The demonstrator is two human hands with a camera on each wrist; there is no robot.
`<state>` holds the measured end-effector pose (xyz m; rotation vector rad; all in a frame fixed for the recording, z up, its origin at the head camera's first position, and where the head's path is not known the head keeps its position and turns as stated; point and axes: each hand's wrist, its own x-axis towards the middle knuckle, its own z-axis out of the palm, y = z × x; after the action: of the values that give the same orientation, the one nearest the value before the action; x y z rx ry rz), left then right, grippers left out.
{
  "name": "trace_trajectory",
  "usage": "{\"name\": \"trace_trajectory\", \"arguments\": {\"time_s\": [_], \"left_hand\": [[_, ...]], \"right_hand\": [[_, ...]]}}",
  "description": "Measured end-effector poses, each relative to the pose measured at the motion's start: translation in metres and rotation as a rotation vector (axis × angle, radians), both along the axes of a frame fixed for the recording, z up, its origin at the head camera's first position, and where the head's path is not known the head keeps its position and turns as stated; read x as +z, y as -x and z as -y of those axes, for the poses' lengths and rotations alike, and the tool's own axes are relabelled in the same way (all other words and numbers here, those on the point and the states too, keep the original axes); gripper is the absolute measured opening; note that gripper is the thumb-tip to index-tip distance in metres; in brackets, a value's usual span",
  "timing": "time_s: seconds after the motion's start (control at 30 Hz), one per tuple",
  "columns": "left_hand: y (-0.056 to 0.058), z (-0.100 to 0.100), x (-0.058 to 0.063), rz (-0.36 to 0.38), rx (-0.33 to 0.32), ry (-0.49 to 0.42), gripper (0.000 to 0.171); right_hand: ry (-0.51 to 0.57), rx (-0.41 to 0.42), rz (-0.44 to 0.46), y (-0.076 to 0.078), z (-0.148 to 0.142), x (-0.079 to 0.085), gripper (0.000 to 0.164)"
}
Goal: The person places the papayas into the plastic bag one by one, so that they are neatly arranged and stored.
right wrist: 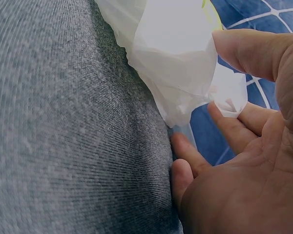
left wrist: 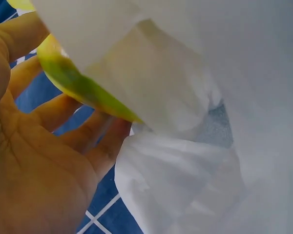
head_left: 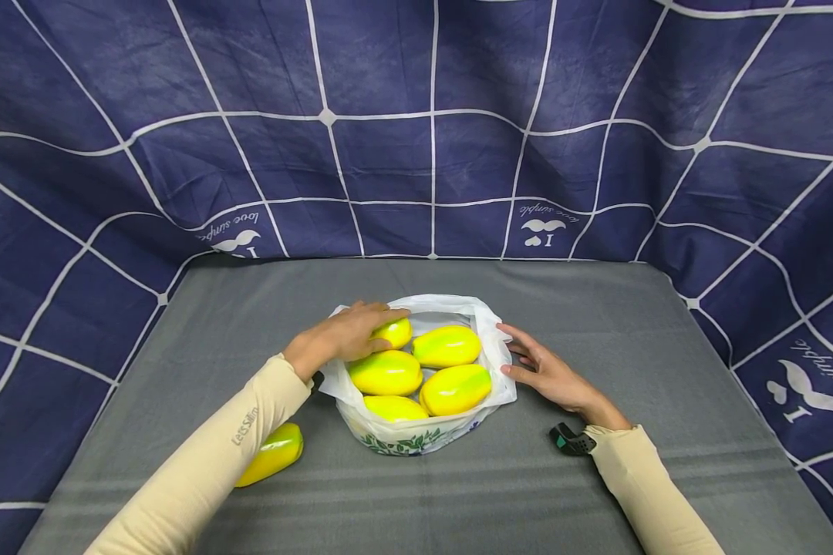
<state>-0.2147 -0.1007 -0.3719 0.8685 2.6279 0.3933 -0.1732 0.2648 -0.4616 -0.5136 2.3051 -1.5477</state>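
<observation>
A white plastic bag [head_left: 416, 441] with a green leaf print stands on the grey cloth, its mouth spread wide. Inside lie several glossy yellow-green fruits [head_left: 446, 345], mango- or papaya-like in shape. At the bag's back left, my left hand [head_left: 340, 333] holds one such fruit [head_left: 397, 333] between thumb and fingers. The left wrist view shows this fruit [left wrist: 71, 83] partly behind white plastic, with the left fingers [left wrist: 83, 131] along it. My right hand [head_left: 544, 370] touches the bag's right rim with spread, slightly bent fingers; its thumb [right wrist: 249, 53] lies against the plastic [right wrist: 173, 68].
Another yellow-green fruit [head_left: 278, 455] lies on the grey cloth [head_left: 597, 308], left of the bag and partly under the left forearm. A black band [head_left: 571, 441] sits at the right wrist. Behind hangs a blue curtain [head_left: 389, 162] with white lines.
</observation>
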Motion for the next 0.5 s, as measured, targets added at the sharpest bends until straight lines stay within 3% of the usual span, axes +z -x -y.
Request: {"name": "trace_trajectory", "arguments": {"time_s": [0.33,0.5], "left_hand": [[0.0,0.005,0.003,-0.014,0.012,-0.082,0.054],[-0.003,0.014,0.011,-0.069,0.012,-0.15,0.055]], "right_hand": [[-0.008,-0.001,-0.012,0.0,-0.001,0.0,0.072],[-0.009,-0.002,-0.006,0.0,0.0,0.0,0.073]]}}
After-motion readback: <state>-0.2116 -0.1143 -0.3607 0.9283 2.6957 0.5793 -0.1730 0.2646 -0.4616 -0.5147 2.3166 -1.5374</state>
